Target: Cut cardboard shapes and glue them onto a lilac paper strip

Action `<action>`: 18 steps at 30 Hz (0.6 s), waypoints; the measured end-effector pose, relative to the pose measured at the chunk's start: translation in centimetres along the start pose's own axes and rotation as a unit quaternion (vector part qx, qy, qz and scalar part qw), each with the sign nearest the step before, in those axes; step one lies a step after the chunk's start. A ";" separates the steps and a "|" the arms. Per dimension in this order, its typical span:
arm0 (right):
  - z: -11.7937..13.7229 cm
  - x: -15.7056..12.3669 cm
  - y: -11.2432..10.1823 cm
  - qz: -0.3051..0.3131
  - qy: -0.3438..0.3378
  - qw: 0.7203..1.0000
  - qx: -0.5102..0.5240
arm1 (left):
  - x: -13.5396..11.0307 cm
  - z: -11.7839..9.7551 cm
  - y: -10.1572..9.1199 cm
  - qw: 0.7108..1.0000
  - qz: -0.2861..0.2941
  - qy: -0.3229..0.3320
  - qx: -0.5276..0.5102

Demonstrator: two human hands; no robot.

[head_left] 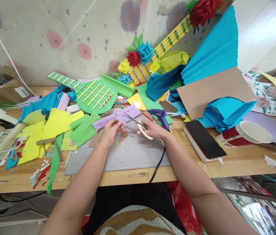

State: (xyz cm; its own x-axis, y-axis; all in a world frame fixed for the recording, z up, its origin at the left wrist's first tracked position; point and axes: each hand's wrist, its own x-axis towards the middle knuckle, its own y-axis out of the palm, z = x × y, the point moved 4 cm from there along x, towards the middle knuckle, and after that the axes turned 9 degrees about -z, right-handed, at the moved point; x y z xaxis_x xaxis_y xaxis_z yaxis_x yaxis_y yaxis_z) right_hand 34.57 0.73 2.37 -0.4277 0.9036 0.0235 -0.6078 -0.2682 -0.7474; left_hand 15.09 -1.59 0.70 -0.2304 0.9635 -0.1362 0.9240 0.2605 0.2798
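My left hand (110, 129) pinches a small piece of lilac paper (118, 115) above the grey cutting mat (133, 153). My right hand (153, 129) is closed round the white handles of a pair of scissors (138, 123). The blades are spread and point left into the lilac piece. A larger lilac sheet (118, 118) lies just behind both hands. Right behind my right hand stands a blue glue gun (160, 115), its black cord running off the table's front edge.
A green paper guitar (92, 94) and a yellow one with paper flowers (150, 57) lie behind. Yellow and green sheets (54, 125) cover the left. A phone (204, 138), a tipped red cup (243, 133), brown card (213, 89) and blue crepe sit right.
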 end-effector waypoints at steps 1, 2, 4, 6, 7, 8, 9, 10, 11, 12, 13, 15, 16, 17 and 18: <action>-0.1 -0.1 -0.1 0.010 -0.003 1.000 -0.029 | 0.1 -0.1 -0.1 1.000 -0.004 0.003 -0.002; -0.1 -0.2 -0.1 0.017 -0.005 0.999 -0.048 | 0.2 -0.1 -0.3 1.000 -0.008 0.006 -0.004; -0.1 -0.3 0.0 0.022 -0.010 0.998 -0.064 | 0.3 -0.2 -0.5 1.000 -0.015 0.013 -0.005; 0.0 -0.3 0.1 0.026 -0.020 0.997 -0.065 | 0.5 -0.1 -0.6 1.000 -0.016 0.019 -0.002; 0.0 -0.3 0.1 0.027 -0.025 0.997 -0.063 | 0.5 -0.1 -0.7 1.000 -0.015 0.022 0.001; 0.0 -0.3 0.2 0.029 -0.028 0.997 -0.060 | 0.6 -0.1 -0.7 1.000 -0.012 0.023 0.004; 0.0 -0.3 0.2 0.030 -0.029 0.997 -0.060 | 0.6 -0.1 -0.7 1.000 -0.010 0.023 0.007; 0.0 -0.2 0.2 0.029 -0.028 0.997 -0.061 | 0.6 -0.1 -0.7 1.000 -0.010 0.021 0.008; 0.0 -0.2 0.1 0.026 -0.027 0.997 -0.062 | 0.6 -0.1 -0.7 1.000 -0.011 0.017 0.007; 0.0 -0.2 0.1 0.023 -0.026 0.997 -0.064 | 0.6 -0.1 -0.7 1.000 -0.015 0.014 0.005; 0.0 -0.2 0.1 0.018 -0.026 0.997 -0.066 | 0.6 -0.1 -0.6 1.000 -0.019 0.011 0.000; -0.1 -0.2 0.1 0.010 -0.023 0.997 -0.068 | 0.5 -0.1 -0.6 1.000 -0.027 0.005 -0.009; 0.0 -0.2 0.0 0.008 -0.021 0.998 -0.066 | 0.4 -0.1 -0.5 0.999 -0.030 0.004 -0.012; 0.0 -0.2 0.0 0.007 -0.018 0.998 -0.064 | 0.4 -0.1 -0.5 0.999 -0.030 0.002 -0.013; 0.0 -0.2 0.0 0.006 -0.016 0.998 -0.063 | 0.3 -0.1 -0.4 0.999 -0.030 0.002 -0.014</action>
State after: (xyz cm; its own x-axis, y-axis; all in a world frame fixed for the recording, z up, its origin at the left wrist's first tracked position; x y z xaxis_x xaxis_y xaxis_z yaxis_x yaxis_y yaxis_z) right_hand 34.68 0.52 2.32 -0.4568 0.8889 0.0338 -0.5150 -0.2333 -0.8248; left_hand 14.56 -1.37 0.65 -0.2864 0.9463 -0.1500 0.8994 0.3195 0.2982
